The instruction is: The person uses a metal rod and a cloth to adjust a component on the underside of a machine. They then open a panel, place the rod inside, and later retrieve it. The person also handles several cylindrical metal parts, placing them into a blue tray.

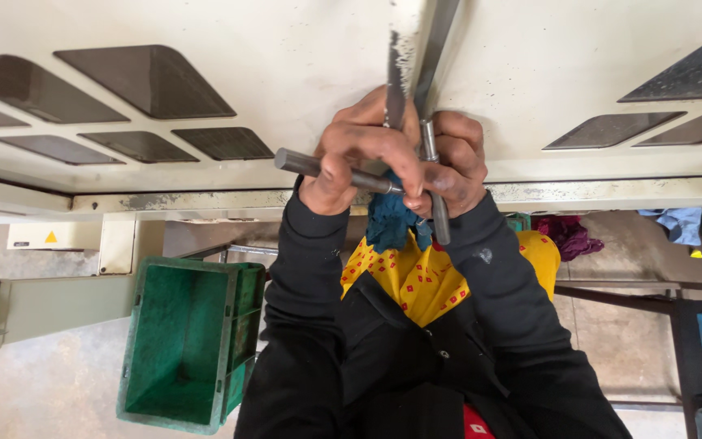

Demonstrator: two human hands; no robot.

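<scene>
At the edge of the cream surface (205, 32), two hands meet and two steel rods cross. Left hand (359, 154) has its grip closed on the first rod (310, 167), a grey round bar lying nearly level and poking out leftward. Right hand (452, 162) has its grip closed on the second rod (436, 183), thinner and shinier, standing nearly upright with its lower end past the fingers. One blue cloth (392, 219) hangs bunched just under both hands. One green crate (188, 341) sits on the floor, lower left, well apart.
</scene>
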